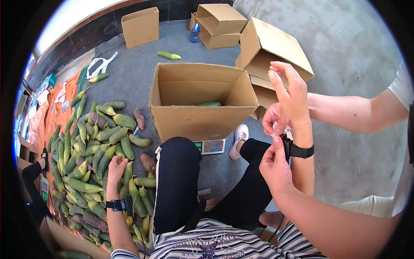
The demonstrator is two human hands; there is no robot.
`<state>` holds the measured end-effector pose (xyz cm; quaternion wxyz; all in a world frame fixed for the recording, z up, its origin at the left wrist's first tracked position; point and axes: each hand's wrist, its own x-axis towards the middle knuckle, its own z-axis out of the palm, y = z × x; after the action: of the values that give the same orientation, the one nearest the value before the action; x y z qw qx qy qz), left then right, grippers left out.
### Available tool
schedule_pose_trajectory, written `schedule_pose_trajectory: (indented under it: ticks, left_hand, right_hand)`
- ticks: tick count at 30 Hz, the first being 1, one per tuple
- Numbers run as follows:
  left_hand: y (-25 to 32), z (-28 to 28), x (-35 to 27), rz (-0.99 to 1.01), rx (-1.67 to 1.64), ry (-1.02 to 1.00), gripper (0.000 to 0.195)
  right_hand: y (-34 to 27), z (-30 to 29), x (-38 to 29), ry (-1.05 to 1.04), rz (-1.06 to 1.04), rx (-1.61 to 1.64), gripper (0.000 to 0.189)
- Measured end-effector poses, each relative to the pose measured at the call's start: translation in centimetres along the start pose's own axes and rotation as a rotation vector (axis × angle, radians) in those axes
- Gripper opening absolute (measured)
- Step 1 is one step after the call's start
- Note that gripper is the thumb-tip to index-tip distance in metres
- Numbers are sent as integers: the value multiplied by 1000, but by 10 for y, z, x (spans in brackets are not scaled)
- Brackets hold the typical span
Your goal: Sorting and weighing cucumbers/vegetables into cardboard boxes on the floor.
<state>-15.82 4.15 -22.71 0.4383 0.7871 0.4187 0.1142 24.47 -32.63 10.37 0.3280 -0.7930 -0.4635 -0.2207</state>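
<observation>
My left hand [116,169] rests with curled fingers at the pile of green radishes [105,162]; whether it grips one I cannot tell. My right hand [289,94] is raised at the right, its fingers apart and nothing in them. Another person's two hands [277,160] are at the black wrist strap [302,151] on my right wrist, with a small white piece between their fingers. Before me stands an open cardboard box [200,121] with a green radish [210,104] inside. Under its near edge a digital scale [213,146] shows.
Cardboard boxes [275,42] are stacked at the back right, beside a blue bottle [195,33]. Another box [141,28] stands at the back left. A single radish [169,55] lies on the floor behind the open box. An orange sheet [61,106] lies at the left.
</observation>
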Motion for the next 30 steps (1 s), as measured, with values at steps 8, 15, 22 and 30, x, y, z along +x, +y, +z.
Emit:
schedule_pose_trajectory:
  ticks: [8,15,22,30]
  left_hand:
    - [8,7,2,18,-33,29,42]
    - [10,-6,-6,4,-59,52,42]
    - [44,2,-7,-1,-67,12,47]
    - [90,-31,18,107,-382,260,47]
  right_hand:
    - [3,-7,-1,15,6,-16,31]
    - [-2,9,-2,45,43,55,28]
    - [-6,0,-6,30,58,18,26]
    - [-104,-53,15,-656,775,1108,25]
